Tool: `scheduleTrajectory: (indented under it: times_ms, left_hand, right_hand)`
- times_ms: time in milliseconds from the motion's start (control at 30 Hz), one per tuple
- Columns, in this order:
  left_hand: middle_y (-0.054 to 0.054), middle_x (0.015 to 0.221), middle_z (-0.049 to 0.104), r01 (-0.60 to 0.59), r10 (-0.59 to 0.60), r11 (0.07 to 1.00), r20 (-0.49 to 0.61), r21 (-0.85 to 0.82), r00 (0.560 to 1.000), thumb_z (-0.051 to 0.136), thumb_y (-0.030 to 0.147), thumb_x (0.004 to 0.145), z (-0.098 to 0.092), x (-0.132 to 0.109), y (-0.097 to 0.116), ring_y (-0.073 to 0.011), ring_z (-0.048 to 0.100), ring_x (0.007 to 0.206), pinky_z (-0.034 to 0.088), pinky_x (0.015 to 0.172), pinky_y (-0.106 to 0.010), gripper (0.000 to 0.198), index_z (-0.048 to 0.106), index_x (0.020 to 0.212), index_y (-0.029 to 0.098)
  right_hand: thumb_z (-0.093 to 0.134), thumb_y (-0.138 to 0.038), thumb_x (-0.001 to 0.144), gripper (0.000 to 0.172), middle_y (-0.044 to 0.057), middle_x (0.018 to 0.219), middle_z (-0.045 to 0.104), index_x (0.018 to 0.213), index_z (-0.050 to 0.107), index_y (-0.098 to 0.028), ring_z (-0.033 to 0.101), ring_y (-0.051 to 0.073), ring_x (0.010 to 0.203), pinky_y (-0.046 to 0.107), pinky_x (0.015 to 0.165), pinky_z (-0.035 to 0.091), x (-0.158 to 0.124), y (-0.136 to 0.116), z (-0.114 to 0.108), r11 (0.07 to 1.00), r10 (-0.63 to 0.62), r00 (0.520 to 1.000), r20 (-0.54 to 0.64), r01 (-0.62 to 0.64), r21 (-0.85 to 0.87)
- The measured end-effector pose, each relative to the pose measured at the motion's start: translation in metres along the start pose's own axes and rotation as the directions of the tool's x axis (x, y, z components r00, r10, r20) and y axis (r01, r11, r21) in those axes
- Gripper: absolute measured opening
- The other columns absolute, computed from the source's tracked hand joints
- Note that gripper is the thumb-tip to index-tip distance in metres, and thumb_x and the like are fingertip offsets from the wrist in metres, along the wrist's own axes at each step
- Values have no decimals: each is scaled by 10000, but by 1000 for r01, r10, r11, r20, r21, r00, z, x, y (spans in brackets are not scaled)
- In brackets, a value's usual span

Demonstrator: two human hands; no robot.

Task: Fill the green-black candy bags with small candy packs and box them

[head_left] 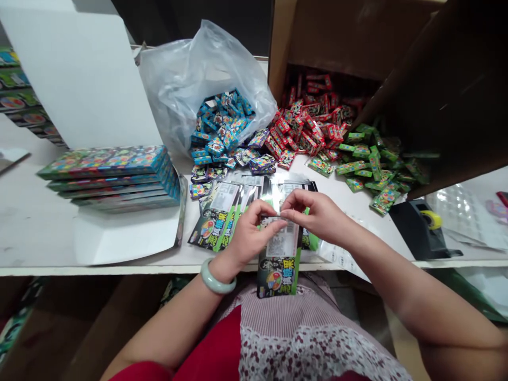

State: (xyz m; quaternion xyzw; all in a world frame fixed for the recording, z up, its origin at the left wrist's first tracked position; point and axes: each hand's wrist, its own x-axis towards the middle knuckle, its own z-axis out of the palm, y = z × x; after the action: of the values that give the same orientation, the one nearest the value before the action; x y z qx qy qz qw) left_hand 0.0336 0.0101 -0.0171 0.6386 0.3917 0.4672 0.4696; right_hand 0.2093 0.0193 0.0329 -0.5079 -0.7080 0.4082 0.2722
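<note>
Between my hands hangs a black and green printed pouch [279, 275] with a clear window, over the table's front edge. My left hand [257, 228] pinches its top edge. At the same top edge, the fingertips of my right hand [311, 214] are closed together, touching the pouch. More printed pouches [217, 222] lie fanned on the table behind and to the left of my hands. Just beyond them are small purple candy boxes [262, 163]. Whether the pouch's mouth is open I cannot tell.
Blue boxes [222, 127] spill from a clear plastic bag [170, 79]. Red boxes [305, 124] come out of a tipped carton [333, 37], with green boxes [375, 164] to the right. An open white display box [127, 238] holds stacked packs at left. A tape dispenser [420, 227] stands right.
</note>
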Motion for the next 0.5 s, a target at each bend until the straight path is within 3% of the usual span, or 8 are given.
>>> scheduleTrajectory:
  times_ms: [167,233,300,367,433,500]
  left_hand:
    - [5,789,560,-21,22,999,-26,24,999,678,227,798,3,0,-3,-138,546,753,444,689,-289,134,547,819,212]
    - [2,800,560,-55,56,998,-26,33,998,682,223,796,2,1,-3,-138,555,762,454,694,-285,143,544,830,214]
    - [0,815,563,-98,100,993,-23,62,995,679,214,795,0,2,-2,-139,567,777,466,702,-276,148,540,846,214]
    - [0,825,572,-142,143,983,3,114,990,657,199,808,-1,3,0,-135,578,785,475,708,-262,134,539,868,212]
    - [7,811,582,-174,170,970,39,172,985,638,188,817,-1,4,2,-127,585,763,479,693,-242,117,538,874,211]
    - [15,791,591,-178,166,963,73,205,983,638,194,813,-2,4,5,-122,591,736,482,673,-226,111,543,868,210]
  right_hand:
    - [654,-225,782,78,8,759,610,736,591,-219,539,161,732,307,662,404,1,2,1,991,-56,994,-92,44,-123]
    - [669,-217,757,90,13,767,599,719,588,-212,529,164,753,303,679,401,6,3,-2,997,-13,998,-62,7,-83]
    - [651,-220,761,97,-1,707,576,703,577,-195,504,136,676,274,627,388,14,6,-4,983,150,984,100,-159,94]
    - [621,-209,769,99,-34,623,527,696,561,-179,450,95,574,232,555,349,22,11,-5,885,291,906,306,-377,274]
    - [618,-199,751,73,-63,578,485,718,559,-172,411,71,516,202,515,316,28,17,-2,769,343,825,450,-521,369]
    - [620,-204,739,64,-78,558,476,767,570,-175,416,64,483,188,501,317,32,24,1,696,314,766,562,-588,412]
